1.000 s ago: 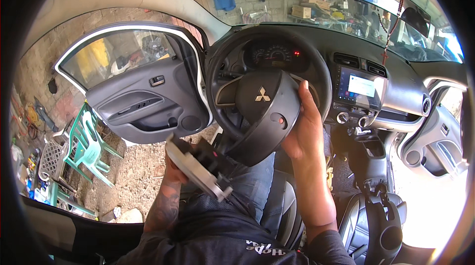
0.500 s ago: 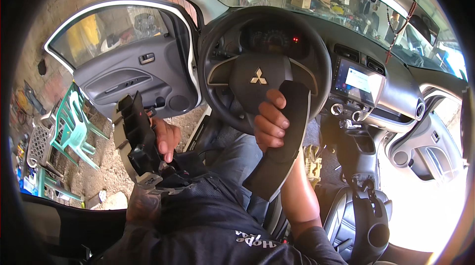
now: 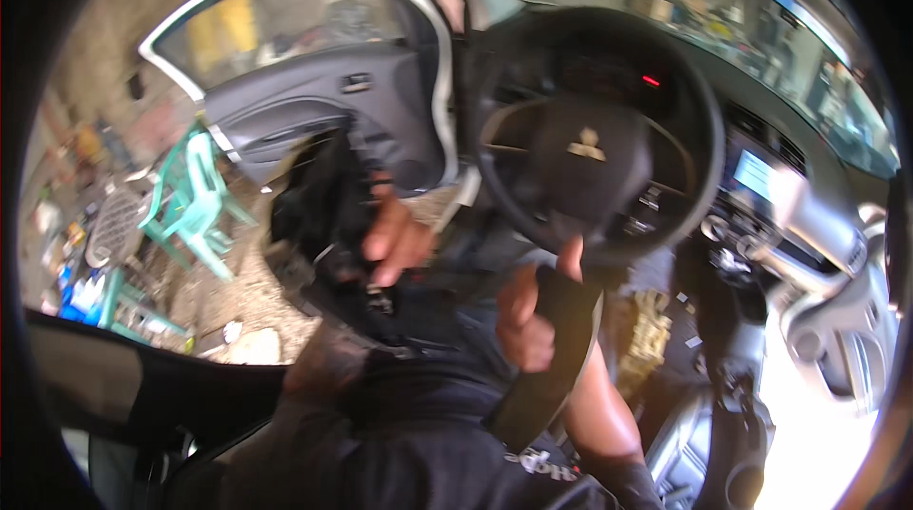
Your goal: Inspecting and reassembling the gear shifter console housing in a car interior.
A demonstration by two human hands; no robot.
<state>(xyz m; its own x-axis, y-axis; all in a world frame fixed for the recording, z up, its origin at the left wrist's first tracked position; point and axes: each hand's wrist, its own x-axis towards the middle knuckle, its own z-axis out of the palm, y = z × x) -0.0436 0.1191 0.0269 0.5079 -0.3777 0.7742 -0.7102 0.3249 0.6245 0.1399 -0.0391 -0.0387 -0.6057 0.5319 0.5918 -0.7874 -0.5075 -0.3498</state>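
My left hand [image 3: 398, 239] is closed on a bulky black plastic car trim part [image 3: 321, 210] with lighter edges, held over my left side toward the open door. Motion smears its finer shape. In my right hand [image 3: 525, 324] is a long, curved dark trim panel [image 3: 563, 329], tilted, with its lower end near my shirt. One finger or the thumb of that hand points up just below the steering wheel [image 3: 592, 167]. The two parts are apart from each other.
An open driver's door [image 3: 323, 96] stands to the left, with a green plastic chair [image 3: 204, 196] on the ground outside. On the right are a lit dashboard screen [image 3: 751, 172], the centre console [image 3: 713, 291] and a yellowish part [image 3: 647, 329] on the floor.
The view has swung left, so the car's interior sits further right and is blurred. My right hand has come lower with the panel. Both hands keep their hold.
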